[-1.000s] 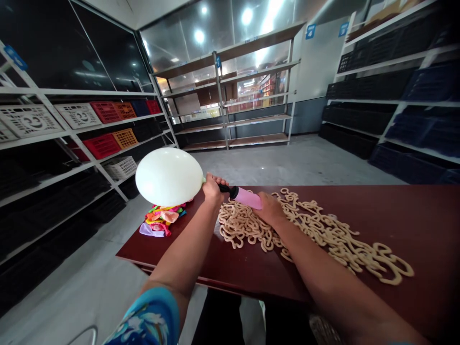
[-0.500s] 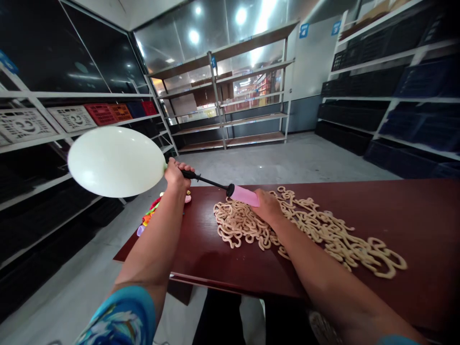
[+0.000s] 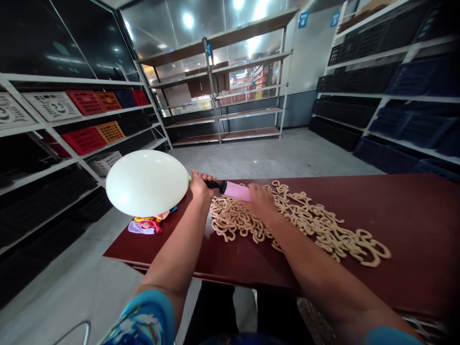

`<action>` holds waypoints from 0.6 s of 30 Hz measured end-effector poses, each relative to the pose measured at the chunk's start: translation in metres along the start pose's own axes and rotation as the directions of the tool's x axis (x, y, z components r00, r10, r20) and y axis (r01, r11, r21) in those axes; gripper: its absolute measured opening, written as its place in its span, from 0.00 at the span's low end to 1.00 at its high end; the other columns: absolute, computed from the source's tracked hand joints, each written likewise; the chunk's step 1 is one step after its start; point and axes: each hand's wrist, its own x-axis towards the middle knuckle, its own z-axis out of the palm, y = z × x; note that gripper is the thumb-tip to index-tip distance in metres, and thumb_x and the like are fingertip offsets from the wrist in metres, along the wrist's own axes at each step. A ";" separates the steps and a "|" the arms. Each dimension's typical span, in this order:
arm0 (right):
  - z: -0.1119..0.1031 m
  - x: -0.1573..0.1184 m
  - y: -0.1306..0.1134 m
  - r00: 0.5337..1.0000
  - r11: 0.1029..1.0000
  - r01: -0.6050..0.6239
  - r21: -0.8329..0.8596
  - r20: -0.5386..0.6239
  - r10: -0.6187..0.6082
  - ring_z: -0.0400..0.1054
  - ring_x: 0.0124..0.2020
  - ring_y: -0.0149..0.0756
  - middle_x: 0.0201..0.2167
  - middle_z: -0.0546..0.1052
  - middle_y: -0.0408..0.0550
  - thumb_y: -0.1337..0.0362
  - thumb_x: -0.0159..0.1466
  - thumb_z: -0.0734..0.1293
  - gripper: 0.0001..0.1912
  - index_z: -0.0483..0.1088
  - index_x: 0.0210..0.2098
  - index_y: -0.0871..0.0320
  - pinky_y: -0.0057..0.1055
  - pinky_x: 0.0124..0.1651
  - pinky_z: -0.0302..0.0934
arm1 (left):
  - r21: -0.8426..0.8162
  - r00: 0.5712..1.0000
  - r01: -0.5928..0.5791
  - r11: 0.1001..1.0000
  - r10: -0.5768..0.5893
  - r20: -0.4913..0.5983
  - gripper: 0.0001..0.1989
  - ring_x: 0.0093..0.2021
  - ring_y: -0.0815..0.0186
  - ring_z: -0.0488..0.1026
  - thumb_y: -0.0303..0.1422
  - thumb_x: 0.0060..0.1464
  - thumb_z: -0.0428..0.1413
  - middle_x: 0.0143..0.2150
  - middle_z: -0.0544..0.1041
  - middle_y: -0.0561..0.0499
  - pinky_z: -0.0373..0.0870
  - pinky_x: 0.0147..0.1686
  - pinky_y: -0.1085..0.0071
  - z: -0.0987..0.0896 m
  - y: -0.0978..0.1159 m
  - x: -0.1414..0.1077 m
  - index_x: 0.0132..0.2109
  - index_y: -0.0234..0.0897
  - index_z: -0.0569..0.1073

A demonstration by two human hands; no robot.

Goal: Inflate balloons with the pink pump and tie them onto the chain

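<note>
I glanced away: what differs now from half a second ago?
The left hand and white balloon have moved right, towards the right hand, pushing the pink pump closed; its long rod no longer shows. Both grips remain, and the tan curly pieces lie as before.

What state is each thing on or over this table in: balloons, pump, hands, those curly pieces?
Left hand: closed around pump's black end and balloon neck
Right hand: closed on pink barrel
Pump: pushed in, or nearly
Pale balloon: inflated
Colored balloons: limp, piled
Curly pieces: loose, heaped
</note>
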 end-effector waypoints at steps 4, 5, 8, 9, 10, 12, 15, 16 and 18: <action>-0.020 -0.004 -0.020 0.970 0.969 0.242 0.050 -0.050 -0.240 0.59 0.49 0.46 0.55 0.64 0.55 0.52 0.61 0.63 0.34 0.49 0.63 0.52 0.40 0.52 0.47 | -0.047 0.995 0.100 0.994 -0.100 -0.001 0.16 0.15 0.74 0.56 0.36 0.58 0.45 0.16 0.51 0.60 0.60 0.21 0.73 -0.002 -0.008 -0.013 0.25 0.39 0.49; -0.023 -0.005 -0.024 0.961 0.960 0.274 0.054 -0.047 -0.272 0.59 0.49 0.46 0.56 0.64 0.53 0.55 0.62 0.61 0.31 0.49 0.63 0.49 0.39 0.51 0.47 | -0.056 0.992 0.124 0.991 -0.125 -0.005 0.15 0.15 0.74 0.56 0.34 0.58 0.45 0.16 0.51 0.60 0.60 0.21 0.72 -0.003 -0.011 -0.016 0.25 0.39 0.49; -0.028 -0.007 -0.030 0.956 0.955 0.292 0.051 -0.011 -0.292 0.60 0.47 0.44 0.54 0.65 0.51 0.61 0.63 0.60 0.25 0.56 0.60 0.47 0.38 0.49 0.50 | -0.052 0.981 0.191 0.980 -0.192 -0.001 0.15 0.15 0.73 0.56 0.32 0.58 0.43 0.16 0.52 0.60 0.61 0.22 0.72 -0.006 -0.018 -0.020 0.24 0.39 0.49; -0.028 -0.008 -0.030 0.956 0.955 0.293 0.051 0.005 -0.293 0.60 0.46 0.44 0.53 0.65 0.51 0.62 0.62 0.60 0.24 0.58 0.59 0.48 0.38 0.48 0.51 | -0.036 0.977 0.212 0.977 -0.212 0.004 0.15 0.15 0.73 0.57 0.31 0.58 0.43 0.16 0.52 0.59 0.62 0.22 0.71 -0.008 -0.020 -0.018 0.24 0.39 0.49; -0.029 -0.007 -0.028 0.954 0.953 0.298 0.054 0.024 -0.300 0.61 0.45 0.44 0.52 0.66 0.52 0.62 0.62 0.61 0.23 0.60 0.57 0.49 0.38 0.48 0.51 | -0.017 0.975 0.221 0.975 -0.221 0.005 0.14 0.15 0.73 0.57 0.31 0.57 0.43 0.15 0.53 0.59 0.63 0.23 0.71 -0.011 -0.021 -0.014 0.24 0.39 0.49; -0.031 -0.006 -0.023 0.951 0.953 0.298 0.055 0.066 -0.301 0.61 0.45 0.44 0.52 0.66 0.52 0.62 0.62 0.61 0.22 0.62 0.55 0.50 0.37 0.48 0.52 | 0.026 0.983 0.185 0.982 -0.184 -0.021 0.14 0.16 0.72 0.60 0.30 0.57 0.42 0.15 0.54 0.59 0.66 0.25 0.70 -0.020 -0.019 -0.001 0.24 0.39 0.50; -0.033 -0.002 -0.008 0.973 0.983 0.183 0.012 0.140 -0.183 0.62 0.44 0.44 0.49 0.67 0.53 0.63 0.61 0.61 0.20 0.64 0.53 0.51 0.38 0.46 0.53 | 0.155 0.990 0.051 0.987 -0.030 -0.134 0.14 0.18 0.70 0.65 0.32 0.59 0.42 0.16 0.59 0.58 0.68 0.27 0.70 -0.037 -0.011 0.022 0.25 0.38 0.53; -0.033 -0.001 -0.001 0.983 0.994 0.103 -0.022 0.156 -0.098 0.63 0.43 0.45 0.48 0.68 0.54 0.63 0.61 0.61 0.19 0.64 0.52 0.52 0.38 0.45 0.54 | 0.213 0.985 0.021 0.977 0.017 -0.173 0.14 0.19 0.70 0.66 0.33 0.59 0.42 0.16 0.60 0.57 0.68 0.26 0.71 -0.044 -0.009 0.029 0.25 0.38 0.54; -0.030 0.002 0.014 0.982 0.990 -0.087 -0.112 0.157 0.104 0.65 0.43 0.47 0.46 0.69 0.57 0.64 0.61 0.61 0.18 0.65 0.51 0.54 0.39 0.43 0.54 | 0.289 0.976 -0.003 0.957 0.065 -0.208 0.14 0.17 0.71 0.65 0.36 0.58 0.45 0.16 0.60 0.58 0.65 0.21 0.74 -0.057 -0.009 0.037 0.25 0.38 0.55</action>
